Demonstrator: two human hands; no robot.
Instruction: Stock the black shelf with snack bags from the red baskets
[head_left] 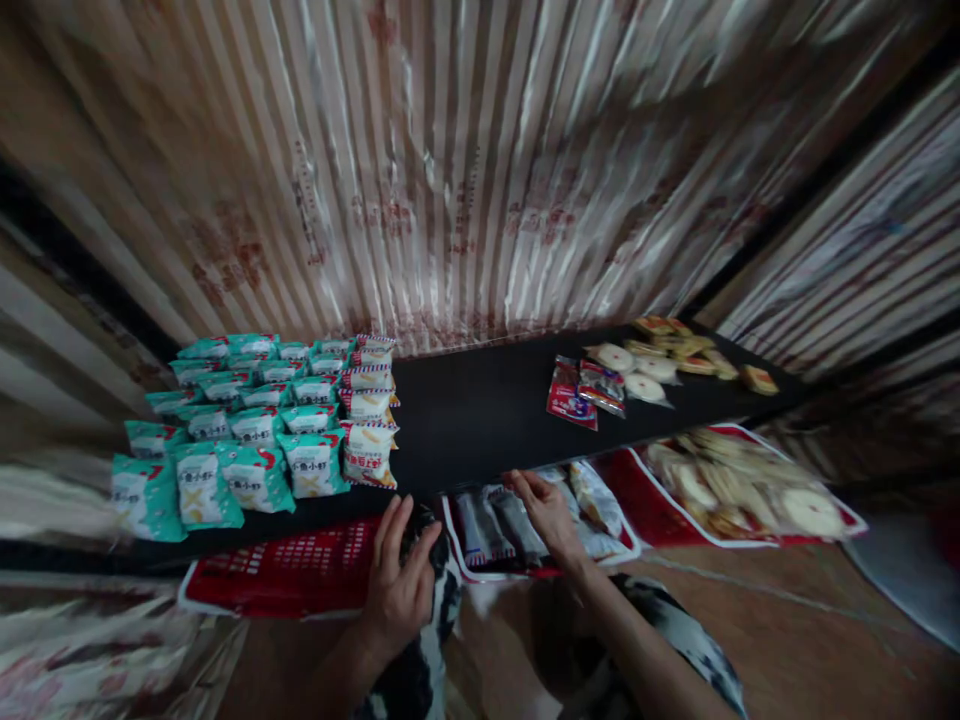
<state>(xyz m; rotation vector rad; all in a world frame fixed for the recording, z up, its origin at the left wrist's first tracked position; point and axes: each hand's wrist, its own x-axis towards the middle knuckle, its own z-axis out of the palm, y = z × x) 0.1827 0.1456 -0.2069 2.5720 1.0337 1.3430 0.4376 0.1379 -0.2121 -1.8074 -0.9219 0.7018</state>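
Note:
My left hand (399, 575) is near the front edge of the black shelf board (480, 400), fingers spread and nothing in them. My right hand (546, 508) is over a red basket with a white rim (454, 545), its fingertips drawn together beside the dark and silver snack packets (484, 525) inside. Whether something is pinched there is hidden. Just beyond my left hand, a column of white and orange snack bags (370, 455) stands on the board. Left of that column are rows of teal snack bags (255, 478), all upright.
Flat red packets (571, 392), wrapped round white items (649, 388) and yellowish packs (694, 350) lie on the board's right half. A basket of wrapped goods (750, 535) stands below on the right, a red basket (300, 570) on the left. Corrugated sheeting (450, 180) rises behind.

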